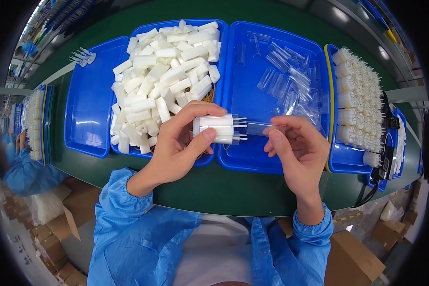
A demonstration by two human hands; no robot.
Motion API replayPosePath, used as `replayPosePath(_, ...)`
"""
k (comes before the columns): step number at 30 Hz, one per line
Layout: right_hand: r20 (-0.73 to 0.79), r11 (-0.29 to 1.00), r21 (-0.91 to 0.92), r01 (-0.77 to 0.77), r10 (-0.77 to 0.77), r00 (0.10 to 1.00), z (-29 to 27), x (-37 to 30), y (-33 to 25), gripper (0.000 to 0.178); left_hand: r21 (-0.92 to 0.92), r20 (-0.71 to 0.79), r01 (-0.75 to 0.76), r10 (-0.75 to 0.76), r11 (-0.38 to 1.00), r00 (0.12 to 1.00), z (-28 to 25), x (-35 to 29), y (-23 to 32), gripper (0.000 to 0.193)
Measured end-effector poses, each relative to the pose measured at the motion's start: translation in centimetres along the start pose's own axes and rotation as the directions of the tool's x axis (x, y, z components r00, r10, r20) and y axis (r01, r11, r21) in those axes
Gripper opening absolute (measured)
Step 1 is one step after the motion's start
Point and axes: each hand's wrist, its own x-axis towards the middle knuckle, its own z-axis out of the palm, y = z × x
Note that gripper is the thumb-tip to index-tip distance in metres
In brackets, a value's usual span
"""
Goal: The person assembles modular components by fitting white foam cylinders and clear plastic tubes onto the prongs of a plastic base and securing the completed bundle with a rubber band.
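My left hand (178,143) is wrapped round a bundle of white foam blocks (219,128) on a white pronged holder, lying on its side with the thin prongs pointing right. Between the thumb and fingers of my right hand (298,148) is a clear plastic sleeve (257,127), its left end close to the prongs; whether it touches them I cannot tell. Behind my left hand, a blue tray is heaped with white foam blocks (169,71). Loose clear plastic sleeves (291,71) lie in the blue tray (245,157) beneath my right hand.
At the right, a blue tray (350,164) holds rows of finished-looking white bundles (360,95). Another blue tray (88,121) stands at the left, with white pronged holders (83,57) at its far corner. A person in a blue sleeve (31,174) sits farther left. Cardboard boxes (355,257) stand below the green table (200,195).
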Motion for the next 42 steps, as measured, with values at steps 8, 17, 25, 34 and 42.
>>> replayPosePath(8, 0.032, 0.998, 0.036, -0.056, 0.055, 0.998, 0.4, -0.3, -0.2, 0.022, 0.051, -0.008, -0.009, 0.010, 0.999, 1.000, -0.1, 0.1, -0.4, 0.034)
replayPosePath(17, 0.058, 0.995, 0.086, -0.056, 0.051, 0.997, 0.5, -0.7, -0.5, 0.020, 0.321, 0.040, -0.184, 0.180, 0.929, 0.983, 0.1, 0.2, -0.5, 0.036)
replayPosePath(25, 0.048, 0.999, 0.020, -0.031, 0.030, 0.998, 0.6, -0.8, -0.1, 0.020, 0.418, 0.070, -0.200, 0.188, 0.886, 0.980, -0.2, -0.1, 0.0, 0.031)
replayPosePath(34, 0.017, 0.998, 0.039, -0.059, 0.058, 0.998, 1.1, -0.8, 0.0, 0.020, 0.422, 0.042, -0.203, 0.205, 0.883, 0.978, -0.1, -0.2, 0.0, 0.031)
replayPosePath(42, 0.048, 0.982, 0.137, -0.127, 0.122, 0.991, 1.0, -0.5, 0.2, 0.019, 0.447, 0.052, -0.218, 0.218, 0.868, 0.975, -0.1, -0.2, 0.0, 0.029)
